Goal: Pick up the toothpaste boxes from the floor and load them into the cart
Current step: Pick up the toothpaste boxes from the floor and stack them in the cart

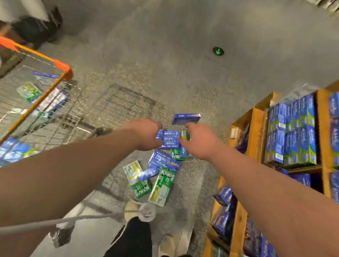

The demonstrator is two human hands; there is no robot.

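Several blue and green toothpaste boxes (pixel 162 164) lie scattered on the grey floor below me. Both arms reach down to the far end of the pile. My left hand (pixel 147 133) and my right hand (pixel 201 140) press from either side on a small stack of blue boxes (pixel 169 141). One blue box (pixel 186 118) lies alone just beyond my hands. The wire cart (pixel 32 106) with an orange rim stands at the left and holds several boxes.
A wooden shelf unit (pixel 257 122) packed with blue toothpaste boxes runs along the right side. My shoes (pixel 139 209) stand right behind the pile. A green arrow marker (pixel 218 51) sits on the floor farther ahead. A dark object (pixel 37 26) stands beyond the cart.
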